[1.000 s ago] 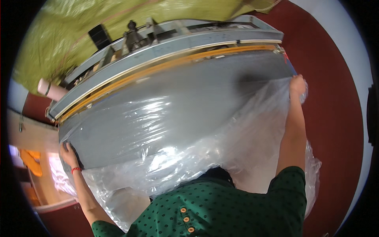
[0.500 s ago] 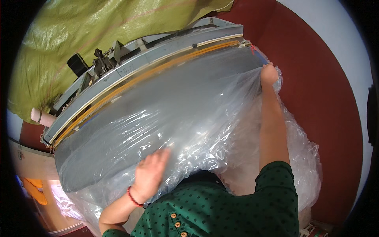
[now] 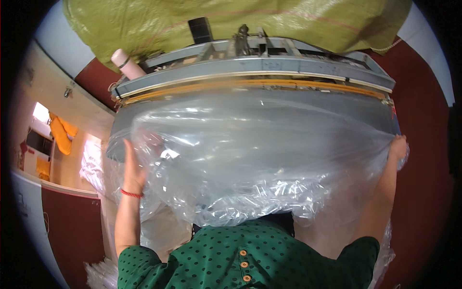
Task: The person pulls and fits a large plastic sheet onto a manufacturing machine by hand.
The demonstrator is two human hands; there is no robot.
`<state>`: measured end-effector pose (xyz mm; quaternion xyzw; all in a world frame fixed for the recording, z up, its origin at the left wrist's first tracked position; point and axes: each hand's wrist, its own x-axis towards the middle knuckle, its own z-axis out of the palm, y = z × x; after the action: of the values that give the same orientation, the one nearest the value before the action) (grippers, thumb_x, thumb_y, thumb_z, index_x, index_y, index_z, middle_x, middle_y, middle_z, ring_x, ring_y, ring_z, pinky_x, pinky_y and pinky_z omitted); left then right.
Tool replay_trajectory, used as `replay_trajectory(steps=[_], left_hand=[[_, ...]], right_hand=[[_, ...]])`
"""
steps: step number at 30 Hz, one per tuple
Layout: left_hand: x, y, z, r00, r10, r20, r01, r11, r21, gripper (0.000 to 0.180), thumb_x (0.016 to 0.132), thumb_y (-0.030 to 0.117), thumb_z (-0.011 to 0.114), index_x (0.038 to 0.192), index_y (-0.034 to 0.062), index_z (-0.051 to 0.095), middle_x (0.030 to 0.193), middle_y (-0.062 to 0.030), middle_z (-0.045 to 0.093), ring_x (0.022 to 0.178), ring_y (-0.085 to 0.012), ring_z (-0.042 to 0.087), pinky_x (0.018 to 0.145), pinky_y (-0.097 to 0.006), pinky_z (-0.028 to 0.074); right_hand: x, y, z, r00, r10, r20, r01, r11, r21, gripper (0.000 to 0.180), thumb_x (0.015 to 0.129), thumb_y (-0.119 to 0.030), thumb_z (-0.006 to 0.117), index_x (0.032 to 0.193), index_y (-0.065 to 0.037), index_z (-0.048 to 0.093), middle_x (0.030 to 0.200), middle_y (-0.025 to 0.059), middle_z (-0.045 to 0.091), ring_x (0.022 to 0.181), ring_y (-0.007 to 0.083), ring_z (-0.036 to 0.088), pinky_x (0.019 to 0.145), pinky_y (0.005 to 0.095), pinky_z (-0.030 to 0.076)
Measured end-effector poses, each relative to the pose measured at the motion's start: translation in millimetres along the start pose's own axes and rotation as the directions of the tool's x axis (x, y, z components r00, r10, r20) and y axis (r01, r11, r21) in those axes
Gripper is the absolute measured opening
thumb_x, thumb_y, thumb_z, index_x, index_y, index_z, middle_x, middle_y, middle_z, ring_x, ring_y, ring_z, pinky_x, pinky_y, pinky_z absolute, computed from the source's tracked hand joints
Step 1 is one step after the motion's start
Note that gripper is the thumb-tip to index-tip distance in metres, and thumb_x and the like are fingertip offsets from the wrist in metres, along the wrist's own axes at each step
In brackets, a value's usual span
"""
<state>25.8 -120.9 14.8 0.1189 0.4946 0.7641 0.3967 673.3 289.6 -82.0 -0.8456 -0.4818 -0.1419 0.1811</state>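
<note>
A large sheet of clear plastic film (image 3: 260,197) lies crumpled over a grey work surface (image 3: 346,106) and hangs down in front of me. My right hand (image 3: 398,148) is closed on a gathered edge of the film at the surface's right end, pulling it into taut folds. At the left end, my left hand (image 3: 134,168), with a red bracelet at the wrist, is upright beside the film with its fingers stretched out. It seems to hold nothing, though part of it blends with the glossy film.
Behind the surface runs a grey metal frame (image 3: 202,69) with an orange strip (image 3: 269,83) along it and a black clamp-like fitting (image 3: 243,36). A pink roll (image 3: 127,64) stands at its left end. Yellow-green sheeting (image 3: 313,24) covers the back. An open door (image 3: 72,96) is at left.
My left hand has moved from the film's middle to its left end. My right hand keeps its hold on the film. The view has turned, and the film now bulges higher over the surface.
</note>
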Motion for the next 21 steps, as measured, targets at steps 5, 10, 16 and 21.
replay_trajectory(steps=[5, 10, 16, 21], left_hand=[[-25.1, 15.5, -63.9, 0.939, -0.279, 0.200, 0.041, 0.670, 0.741, 0.044, 0.073, 0.023, 0.064, 0.113, 0.0072, 0.054, 0.086, -0.0054, 0.060, 0.077, -0.0149, 0.057, 0.067, -0.029, 0.046], [10.7, 142.8, -72.7, 0.999, 0.043, -0.013, 0.012, 0.015, 1.000, 0.009, 0.073, 0.007, 0.055, 0.081, 0.0061, 0.061, 0.065, -0.0030, 0.059, 0.050, -0.0078, 0.052, 0.046, -0.021, 0.042], [23.9, 225.1, -100.0, 0.459, 0.835, 0.303, -0.198, -0.236, 0.951, 0.016, 0.077, 0.006, 0.052, 0.091, -0.0009, 0.056, 0.082, -0.0074, 0.060, 0.079, -0.0182, 0.057, 0.071, -0.028, 0.045], [3.9, 62.9, -5.1, 0.565, -0.078, 0.821, -0.700, -0.572, 0.427, 0.047, 0.079, 0.018, 0.056, 0.123, 0.0065, 0.044, 0.127, -0.0165, 0.042, 0.112, -0.0340, 0.045, 0.094, -0.039, 0.037]], right_hand=[[-4.3, -11.7, -0.2, 0.999, -0.025, 0.029, 0.025, 1.000, -0.007, 0.031, 0.084, -0.034, 0.048, 0.102, -0.009, 0.055, 0.096, 0.0157, 0.061, 0.091, 0.0347, 0.058, 0.071, 0.0469, 0.046], [0.8, -7.1, 2.5, 0.998, 0.011, 0.056, -0.011, 1.000, -0.009, 0.030, 0.085, -0.034, 0.046, 0.100, -0.009, 0.054, 0.097, 0.0142, 0.061, 0.090, 0.0359, 0.057, 0.071, 0.0470, 0.045], [-2.2, -21.7, -2.2, 0.997, -0.016, 0.072, 0.015, 1.000, 0.012, 0.028, 0.086, -0.032, 0.046, 0.098, -0.008, 0.055, 0.098, 0.0144, 0.060, 0.090, 0.0348, 0.057, 0.072, 0.0452, 0.045], [2.7, -2.0, -0.6, 0.999, -0.017, 0.048, 0.018, 0.999, -0.031, 0.028, 0.086, -0.032, 0.046, 0.098, -0.008, 0.055, 0.098, 0.0146, 0.060, 0.091, 0.0340, 0.057, 0.073, 0.0451, 0.045]])
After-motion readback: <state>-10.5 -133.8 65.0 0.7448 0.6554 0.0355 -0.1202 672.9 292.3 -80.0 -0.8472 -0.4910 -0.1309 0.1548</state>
